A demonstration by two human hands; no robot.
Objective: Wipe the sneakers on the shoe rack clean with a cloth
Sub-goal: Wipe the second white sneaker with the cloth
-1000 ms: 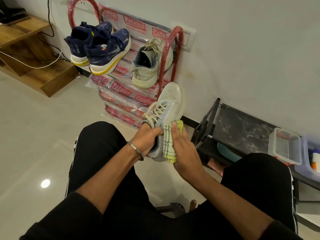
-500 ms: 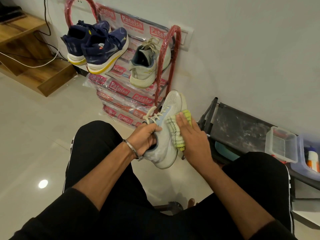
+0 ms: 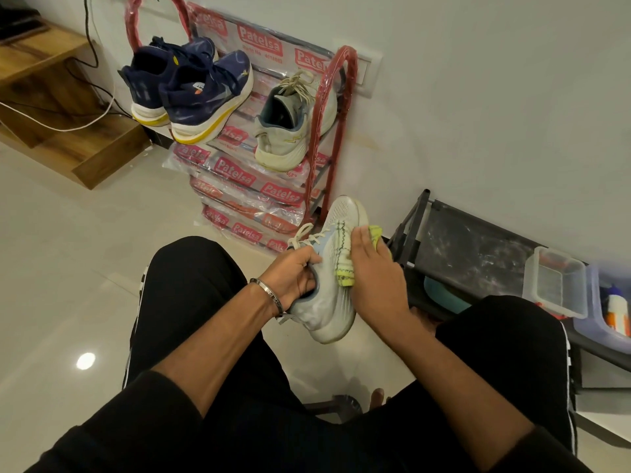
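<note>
I hold a white sneaker [image 3: 329,278] between my knees, toe pointing up and away. My left hand [image 3: 295,276] grips it by the heel opening, fingers inside the collar. My right hand [image 3: 374,268] presses a yellow-green cloth [image 3: 345,268] against the sneaker's right side. On the red shoe rack [image 3: 341,83] against the wall rest the matching white sneaker [image 3: 293,128] and a pair of navy sneakers [image 3: 191,90] with yellow-edged soles.
The rack's shelves are wrapped in printed plastic. A low black rack [image 3: 478,247] stands at the right with a clear plastic tub [image 3: 555,285] and a purple bin [image 3: 611,312]. Wooden steps [image 3: 51,107] with cables lie at the left. The floor is glossy tile.
The sneaker has turned in my left hand, heel swinging down and its side facing me. My right hand with the cloth has slid up along the side toward the toe.
</note>
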